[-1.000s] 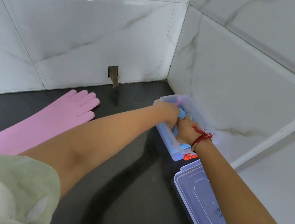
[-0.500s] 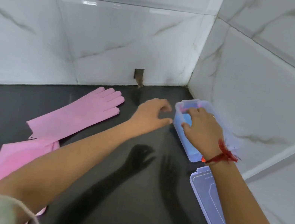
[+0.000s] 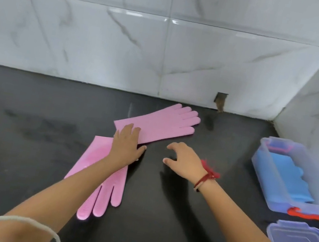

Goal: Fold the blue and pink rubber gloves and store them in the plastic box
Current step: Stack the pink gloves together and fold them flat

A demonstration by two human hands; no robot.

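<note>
While the left hand point(image 3: 126, 147) is resting with flat, straight fingers on the cuffs of two pink gloves point(image 3: 160, 124) on the black counter point(image 3: 47, 122), the right hand point(image 3: 184, 161) is hovering beside, fingers loosely curled, grasping nothing. Folded blue gloves point(image 3: 291, 178) are lying inside the plastic box point(image 3: 280, 206).

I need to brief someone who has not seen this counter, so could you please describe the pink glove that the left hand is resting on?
On the black counter, look near the back tiled wall. The far pink glove lies flat there, fingers pointing toward the corner, with the left hand on its cuff. The near pink glove instead points its fingers toward the person.
</note>
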